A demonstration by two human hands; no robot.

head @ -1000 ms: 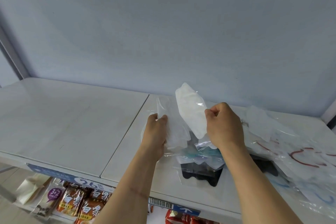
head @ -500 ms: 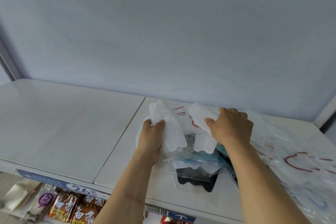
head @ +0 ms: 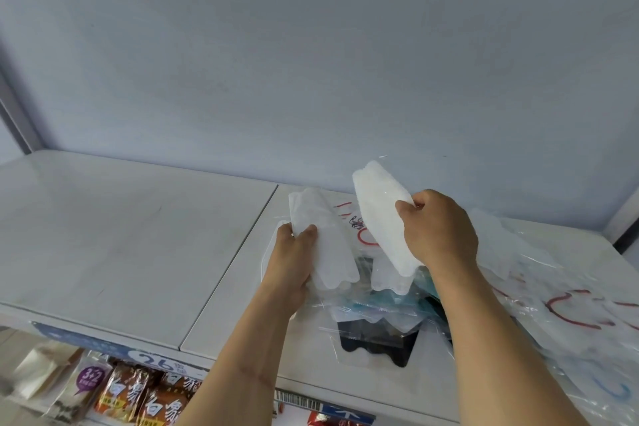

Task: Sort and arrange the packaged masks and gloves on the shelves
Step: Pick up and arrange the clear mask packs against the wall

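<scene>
My left hand (head: 292,258) grips a small stack of white packaged masks (head: 323,245), held just above the white shelf (head: 138,252). My right hand (head: 439,232) pinches another white packaged mask (head: 380,218) by its edge and holds it raised and tilted over the pile. Below both hands lies a heap of clear packets: blue masks (head: 387,303), a black mask (head: 377,348) and a white one (head: 389,278). Clear bags with red markings (head: 570,308), which may hold gloves, spread to the right.
The shelf's left panel is bare white surface up to the seam (head: 228,270). A pale blue back wall (head: 311,79) rises behind. Below the shelf edge, a price strip (head: 152,361) and snack packets (head: 138,394) fill the lower shelf.
My right hand pressed a white mask down onto the pile, then lifted a white mask up again. My left hand kept its stack and barely moved.
</scene>
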